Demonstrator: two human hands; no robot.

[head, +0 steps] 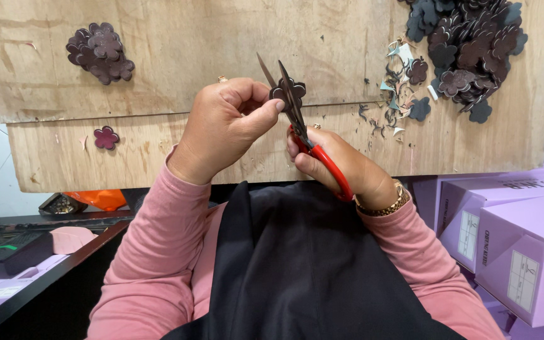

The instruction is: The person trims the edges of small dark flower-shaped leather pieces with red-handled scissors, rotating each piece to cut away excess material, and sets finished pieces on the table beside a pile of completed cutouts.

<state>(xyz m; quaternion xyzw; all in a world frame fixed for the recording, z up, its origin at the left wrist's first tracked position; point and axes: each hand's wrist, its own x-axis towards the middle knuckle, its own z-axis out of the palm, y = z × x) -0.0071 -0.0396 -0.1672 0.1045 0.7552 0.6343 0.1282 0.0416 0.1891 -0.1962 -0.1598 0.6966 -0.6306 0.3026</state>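
Note:
My left hand [225, 126] pinches a small dark brown flower-shaped piece [288, 90] between thumb and fingers, held over the wooden board [190, 38]. My right hand [341, 165] grips red-handled scissors [306, 141], whose open blades rise through the flower piece. A gold bracelet [382, 206] sits on my right wrist. Both sleeves are pink.
A small pile of dark flower pieces [101, 53] lies at the board's upper left, and a single purple flower [106, 137] sits lower left. A large heap of flowers [467, 50] with scattered offcuts [395, 94] lies upper right. Purple boxes [517, 245] stand at the right. An orange object [99, 199] lies under the board.

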